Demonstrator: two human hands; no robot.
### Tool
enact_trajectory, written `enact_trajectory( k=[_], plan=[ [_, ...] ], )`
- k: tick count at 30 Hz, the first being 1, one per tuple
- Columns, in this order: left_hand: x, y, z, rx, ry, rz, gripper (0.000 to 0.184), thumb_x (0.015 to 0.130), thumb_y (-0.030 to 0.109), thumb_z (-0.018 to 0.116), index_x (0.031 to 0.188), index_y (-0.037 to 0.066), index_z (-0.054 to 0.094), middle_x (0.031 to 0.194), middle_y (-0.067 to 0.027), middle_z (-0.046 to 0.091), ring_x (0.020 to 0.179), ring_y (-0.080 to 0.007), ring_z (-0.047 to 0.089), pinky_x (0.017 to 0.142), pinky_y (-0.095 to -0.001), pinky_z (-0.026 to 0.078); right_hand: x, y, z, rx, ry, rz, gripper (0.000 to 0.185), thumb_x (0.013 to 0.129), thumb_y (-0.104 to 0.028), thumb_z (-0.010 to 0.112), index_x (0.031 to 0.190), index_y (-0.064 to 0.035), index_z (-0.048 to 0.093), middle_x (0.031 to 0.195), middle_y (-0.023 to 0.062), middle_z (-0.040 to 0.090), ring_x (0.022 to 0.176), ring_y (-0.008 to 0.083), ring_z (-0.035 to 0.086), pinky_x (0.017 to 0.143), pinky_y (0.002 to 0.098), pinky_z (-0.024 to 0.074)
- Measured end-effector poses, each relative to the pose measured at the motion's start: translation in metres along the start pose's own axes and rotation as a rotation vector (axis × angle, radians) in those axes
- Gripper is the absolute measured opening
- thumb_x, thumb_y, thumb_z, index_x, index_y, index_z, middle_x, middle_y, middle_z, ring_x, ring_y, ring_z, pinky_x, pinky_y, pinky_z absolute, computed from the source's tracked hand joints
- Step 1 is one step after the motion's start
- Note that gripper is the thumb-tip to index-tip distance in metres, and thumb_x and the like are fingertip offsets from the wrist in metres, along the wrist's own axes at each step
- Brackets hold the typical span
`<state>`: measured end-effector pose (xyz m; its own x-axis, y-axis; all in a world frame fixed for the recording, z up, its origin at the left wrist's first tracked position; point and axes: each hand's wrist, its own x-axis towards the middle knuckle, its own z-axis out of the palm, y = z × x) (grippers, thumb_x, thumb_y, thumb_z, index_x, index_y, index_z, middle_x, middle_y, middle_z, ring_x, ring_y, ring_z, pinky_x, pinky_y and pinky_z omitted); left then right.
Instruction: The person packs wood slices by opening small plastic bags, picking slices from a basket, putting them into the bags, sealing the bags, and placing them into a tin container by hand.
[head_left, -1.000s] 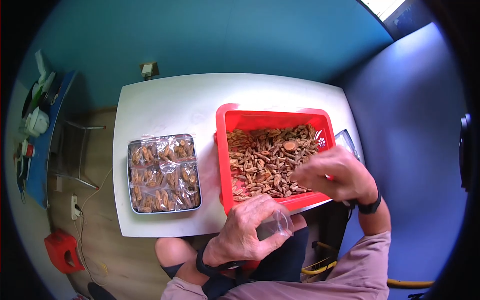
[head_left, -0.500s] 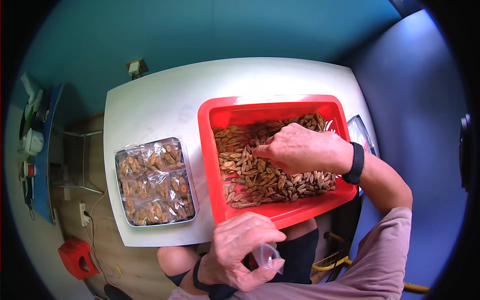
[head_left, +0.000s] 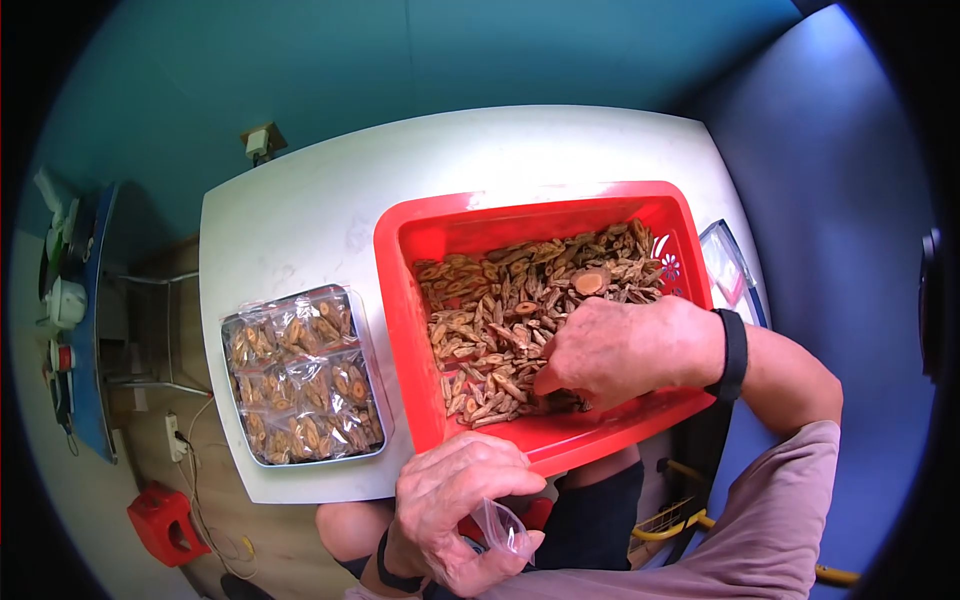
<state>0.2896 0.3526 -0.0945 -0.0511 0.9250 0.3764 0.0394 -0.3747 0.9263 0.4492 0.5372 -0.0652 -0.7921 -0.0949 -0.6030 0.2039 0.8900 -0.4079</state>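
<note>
A red plastic basin point(head_left: 395, 330) on the white table holds many dried brown slices point(head_left: 500, 300), with one larger round slice near its middle right. My right hand point(head_left: 625, 350) reaches into the basin, fingers bent down among the slices; whether its fingertips hold any is hidden. Below the basin's near edge, my left hand point(head_left: 465, 510) grips a small clear plastic bag point(head_left: 503, 530) between thumb and fingers, its mouth spread. To the left lies a metal tray point(head_left: 378, 400) filled with small zip bags point(head_left: 310, 385) of the same slices.
At the table's right edge lies a clear packet point(head_left: 728, 268). The white table point(head_left: 290, 230) stands against a teal wall. A blue side table point(head_left: 95, 330) with dishes is at far left, and a red stool point(head_left: 165, 522) and cables are on the floor.
My right hand has moved from above the basin's right side across the slices, then down to the near part of the pile. My left hand keeps the bag, slightly lower and further left.
</note>
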Motion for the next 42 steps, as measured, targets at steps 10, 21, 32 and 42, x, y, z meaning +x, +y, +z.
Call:
enact_trajectory(
  k=[10,21,32,42],
  plan=[
    [-0.008,0.001,0.005,-0.065,0.123,-0.041,0.04,0.073,0.035,0.083,0.084,-0.001,0.067,0.073,-0.0124,0.067,0.069,-0.0285,0.067,0.066,-0.0367,0.055,0.02,0.014,0.009,-0.051,0.37,-0.008,0.019,0.08,-0.011,0.063,0.098,-0.0044,0.066,0.072,0.0167,0.066,0.075,0.035,0.069,0.065,0.0455,0.0528],
    [-0.01,-0.003,-0.006,0.003,0.299,-0.066,0.048,0.074,0.039,0.082,0.089,-0.001,0.061,0.073,-0.011,0.061,0.07,-0.0258,0.061,0.069,-0.0393,0.053,0.044,0.011,0.023,-0.135,0.357,0.01,0.014,0.071,-0.016,0.072,0.08,-0.0054,0.072,0.083,0.0156,0.071,0.085,0.0304,0.072,0.07,0.0402,0.0544],
    [-0.01,0.002,-0.016,-0.003,0.355,-0.109,0.042,0.07,0.031,0.081,0.092,-0.001,0.066,0.08,-0.0151,0.068,0.079,-0.0292,0.069,0.075,-0.0368,0.054,0.054,0.016,0.042,-0.227,0.473,-0.026,0.013,0.073,-0.017,0.069,0.076,-0.005,0.071,0.081,0.0143,0.07,0.08,0.0307,0.072,0.065,0.0426,0.0544],
    [-0.012,-0.001,-0.022,-0.018,0.323,-0.081,0.04,0.064,0.02,0.079,0.095,-0.001,0.067,0.083,-0.0153,0.068,0.078,-0.0269,0.068,0.076,-0.0359,0.054,0.056,0.006,0.044,-0.427,0.448,-0.04,0.015,0.076,-0.02,0.069,0.078,-0.0054,0.072,0.084,0.0129,0.069,0.077,0.0258,0.072,0.059,0.0375,0.0542]
  ],
)
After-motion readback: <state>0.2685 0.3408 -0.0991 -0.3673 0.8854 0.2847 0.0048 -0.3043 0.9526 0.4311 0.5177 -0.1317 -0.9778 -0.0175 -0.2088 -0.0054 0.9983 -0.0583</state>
